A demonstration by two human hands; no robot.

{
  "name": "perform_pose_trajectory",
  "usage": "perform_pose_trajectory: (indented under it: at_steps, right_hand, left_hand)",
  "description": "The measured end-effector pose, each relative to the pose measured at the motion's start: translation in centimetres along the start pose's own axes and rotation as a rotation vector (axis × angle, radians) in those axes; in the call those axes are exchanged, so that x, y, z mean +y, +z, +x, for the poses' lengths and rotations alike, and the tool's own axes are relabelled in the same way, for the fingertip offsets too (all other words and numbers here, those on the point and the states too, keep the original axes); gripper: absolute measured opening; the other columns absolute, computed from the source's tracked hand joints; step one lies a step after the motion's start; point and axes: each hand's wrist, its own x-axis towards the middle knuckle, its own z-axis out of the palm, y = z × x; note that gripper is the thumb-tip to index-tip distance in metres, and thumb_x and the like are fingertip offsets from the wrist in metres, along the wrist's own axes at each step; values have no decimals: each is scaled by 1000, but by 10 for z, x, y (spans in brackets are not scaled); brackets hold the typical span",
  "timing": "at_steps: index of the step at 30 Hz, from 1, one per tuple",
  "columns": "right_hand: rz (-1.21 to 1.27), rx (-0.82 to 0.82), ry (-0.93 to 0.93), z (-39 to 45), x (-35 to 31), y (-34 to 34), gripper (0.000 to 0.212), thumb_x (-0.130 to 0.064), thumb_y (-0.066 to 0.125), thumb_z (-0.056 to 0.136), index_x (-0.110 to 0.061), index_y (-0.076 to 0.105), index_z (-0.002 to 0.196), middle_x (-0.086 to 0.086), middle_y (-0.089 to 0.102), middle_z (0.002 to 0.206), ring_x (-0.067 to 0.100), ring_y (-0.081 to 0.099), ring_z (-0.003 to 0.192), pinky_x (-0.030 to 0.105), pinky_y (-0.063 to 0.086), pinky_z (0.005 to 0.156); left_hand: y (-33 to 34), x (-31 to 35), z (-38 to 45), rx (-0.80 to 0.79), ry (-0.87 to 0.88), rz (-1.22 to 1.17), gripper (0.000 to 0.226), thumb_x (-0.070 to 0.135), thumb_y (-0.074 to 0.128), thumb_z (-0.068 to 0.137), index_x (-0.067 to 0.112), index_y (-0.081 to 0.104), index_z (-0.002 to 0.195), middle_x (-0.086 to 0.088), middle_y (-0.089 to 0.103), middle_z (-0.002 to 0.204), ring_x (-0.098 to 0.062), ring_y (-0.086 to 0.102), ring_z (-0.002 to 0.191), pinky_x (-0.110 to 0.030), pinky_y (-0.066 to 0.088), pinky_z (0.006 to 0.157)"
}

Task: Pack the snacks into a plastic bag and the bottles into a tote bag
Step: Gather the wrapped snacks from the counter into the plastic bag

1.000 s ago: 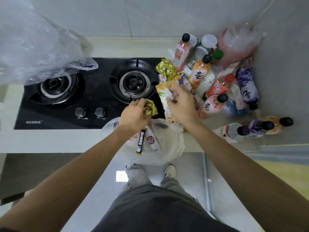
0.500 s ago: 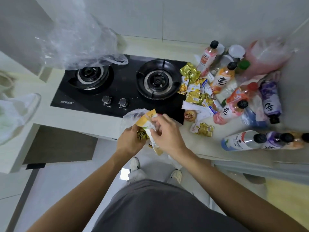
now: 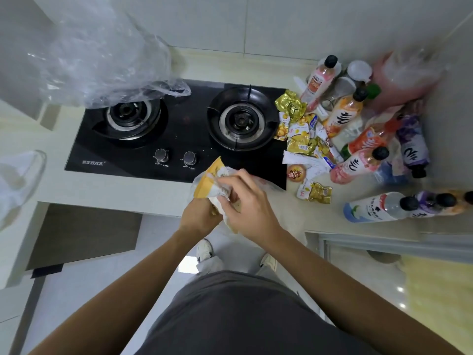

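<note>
Table (image 3: 163, 198) carries a black stove (image 3: 179, 131), with a heap of bottles (image 3: 358, 139) in the right corner and snacks (image 3: 302, 134) scattered just beside them. At the table's front edge, a plastic bag (image 3: 266, 184) hangs open. Left hand (image 3: 201, 217) grips its rim, while right hand (image 3: 247, 204) clamps a yellow snack packet (image 3: 211, 184) over the opening.

White print stands on the front left corner of the black gas hob (image 3: 122, 155), a short brand line in Chinese characters, too small to read. Several bottles (image 3: 343, 116) carry a large white brush-stroke logo on their labels. The snack packets (image 3: 299, 139) bear print that is too blurred to read.
</note>
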Motion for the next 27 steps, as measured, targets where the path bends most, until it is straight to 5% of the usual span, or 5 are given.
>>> perform_pose_trajectory:
  at_steps: [4, 8, 14, 22, 27]
  right_hand:
    - [33, -6, 94, 3, 8, 10, 19, -13, 70, 92, -10, 66, 110, -5, 52, 102, 11, 52, 77, 28, 48, 68]
    - [-116, -136, 310, -22, 48, 17, 22, -18, 70, 89, -19, 62, 109, -4, 56, 116, 18, 59, 94, 40, 53, 82]
    - [-447, -321, 446, -38, 86, 11, 26, -20, 66, 93, -13, 62, 117, 7, 55, 129, 30, 65, 97, 38, 52, 77]
    - [-531, -349, 386, -22, 95, 5, 40, -22, 63, 96, -8, 58, 133, 12, 53, 131, 29, 55, 117, 37, 47, 94]
    - [-675, -432, 79, -37, 98, -17, 54, -19, 73, 86, -8, 55, 136, 10, 55, 134, 32, 53, 122, 42, 47, 106]
  left_hand:
    - [-3, -2, 3, 41, 46, 3, 16, 28, 61, 82, 17, 59, 93, 1, 63, 83, -23, 60, 73, -29, 40, 55]
    - [-3, -3, 3, 59, 54, -6, 44, 38, 74, 83, 17, 55, 116, 0, 64, 100, -25, 61, 89, -35, 49, 67]
    - [2, 2, 4, 73, 54, 45, 57, 42, 75, 85, 18, 49, 130, -5, 65, 114, -27, 61, 100, -37, 53, 74]
    - [7, 23, 13, 123, 129, 12, 58, 42, 71, 89, 18, 49, 136, -4, 59, 124, -27, 55, 112, -40, 53, 81]
    - [7, 13, 14, 143, 300, 284, 59, 43, 68, 89, 18, 50, 138, -7, 50, 132, -28, 50, 114, -40, 51, 85]
